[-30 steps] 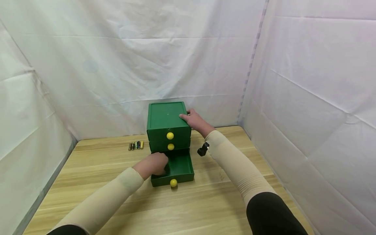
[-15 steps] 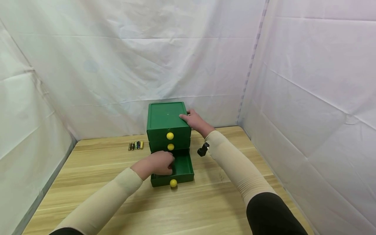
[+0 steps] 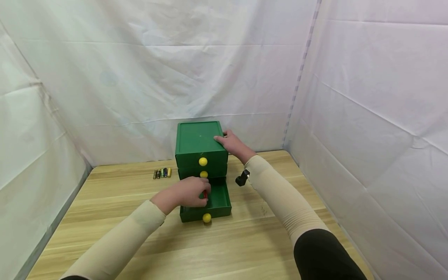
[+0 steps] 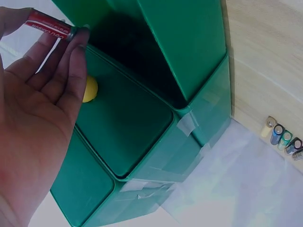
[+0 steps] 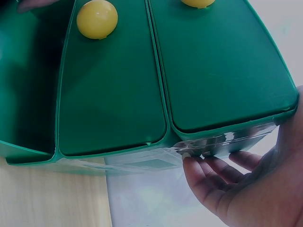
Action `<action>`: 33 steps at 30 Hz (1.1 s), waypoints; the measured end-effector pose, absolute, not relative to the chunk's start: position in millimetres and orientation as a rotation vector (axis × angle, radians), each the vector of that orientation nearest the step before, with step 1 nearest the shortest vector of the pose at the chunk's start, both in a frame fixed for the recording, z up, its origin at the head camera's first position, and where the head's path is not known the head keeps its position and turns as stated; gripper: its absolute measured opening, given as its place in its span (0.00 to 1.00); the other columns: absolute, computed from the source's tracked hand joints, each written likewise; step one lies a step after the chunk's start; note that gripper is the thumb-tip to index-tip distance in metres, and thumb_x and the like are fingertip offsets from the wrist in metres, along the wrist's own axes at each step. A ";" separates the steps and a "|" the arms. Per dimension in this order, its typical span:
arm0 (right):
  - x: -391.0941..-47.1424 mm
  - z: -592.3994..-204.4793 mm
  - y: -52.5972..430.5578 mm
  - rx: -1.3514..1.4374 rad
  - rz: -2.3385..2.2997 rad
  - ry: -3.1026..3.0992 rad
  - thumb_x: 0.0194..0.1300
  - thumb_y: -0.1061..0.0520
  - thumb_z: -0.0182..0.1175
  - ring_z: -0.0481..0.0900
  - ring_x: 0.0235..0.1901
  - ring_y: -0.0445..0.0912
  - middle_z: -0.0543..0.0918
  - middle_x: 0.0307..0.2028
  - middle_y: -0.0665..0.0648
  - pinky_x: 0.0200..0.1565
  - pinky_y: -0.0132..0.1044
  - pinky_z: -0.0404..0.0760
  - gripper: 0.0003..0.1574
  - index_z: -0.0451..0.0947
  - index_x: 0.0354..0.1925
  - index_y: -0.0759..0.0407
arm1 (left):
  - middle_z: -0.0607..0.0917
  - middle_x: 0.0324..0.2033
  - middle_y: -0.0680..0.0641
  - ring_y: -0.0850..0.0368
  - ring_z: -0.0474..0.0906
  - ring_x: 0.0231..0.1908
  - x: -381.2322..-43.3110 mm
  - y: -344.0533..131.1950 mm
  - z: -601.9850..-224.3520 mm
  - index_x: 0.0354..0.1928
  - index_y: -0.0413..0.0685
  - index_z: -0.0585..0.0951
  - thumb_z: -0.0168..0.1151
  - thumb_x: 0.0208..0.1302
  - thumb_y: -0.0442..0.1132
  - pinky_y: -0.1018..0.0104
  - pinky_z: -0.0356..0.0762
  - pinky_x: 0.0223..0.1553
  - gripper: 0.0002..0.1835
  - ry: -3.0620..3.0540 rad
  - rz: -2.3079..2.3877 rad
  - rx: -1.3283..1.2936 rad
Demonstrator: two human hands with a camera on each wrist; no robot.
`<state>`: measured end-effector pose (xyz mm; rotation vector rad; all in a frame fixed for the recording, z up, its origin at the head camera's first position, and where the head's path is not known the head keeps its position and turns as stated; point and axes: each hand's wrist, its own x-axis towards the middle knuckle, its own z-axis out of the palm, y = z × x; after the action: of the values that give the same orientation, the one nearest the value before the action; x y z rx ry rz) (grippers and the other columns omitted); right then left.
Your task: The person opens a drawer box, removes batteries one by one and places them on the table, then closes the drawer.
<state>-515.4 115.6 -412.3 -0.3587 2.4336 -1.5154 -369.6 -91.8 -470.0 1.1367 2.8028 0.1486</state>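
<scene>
My left hand [image 3: 187,191] is over the pulled-out bottom drawer [image 3: 219,193] of a green drawer cabinet [image 3: 199,137]. Thumb and fingertips pinch a red battery [image 4: 49,23], held up in front of the cabinet in the left wrist view. My right hand [image 3: 235,146] holds the cabinet's upper right edge, thumb on top and bent fingers [image 5: 206,182] against the taped side. Both upper drawers are closed, and each has a yellow knob [image 5: 97,19]. Another yellow knob [image 3: 207,217] sits on the front of the pulled-out drawer.
Several batteries [image 3: 162,173] stand in a row on the wooden table [image 3: 115,202], left of the cabinet. White sheeting [image 3: 147,77] hangs behind the table and along both sides. A small black device [image 3: 242,177] is attached at my right wrist.
My left hand has risen from inside the bottom drawer and shifted slightly right, and the red battery now shows between its fingers. The right hand keeps its place on the cabinet.
</scene>
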 end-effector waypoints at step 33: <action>-518.0 -413.7 118.8 -0.355 -1.457 2.464 0.72 0.32 0.54 0.75 0.58 0.55 0.71 0.62 0.63 0.59 0.54 0.75 0.45 0.55 0.70 0.58 | 0.78 0.41 0.62 0.64 0.75 0.39 -363.1 -106.6 -435.1 0.44 0.58 0.83 0.57 0.66 0.47 0.66 0.78 0.45 0.09 2.909 0.314 1.296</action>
<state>-518.0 118.8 -413.7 -0.3554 2.4638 -1.4565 -363.1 -106.6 -435.1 1.2960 2.9088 0.3144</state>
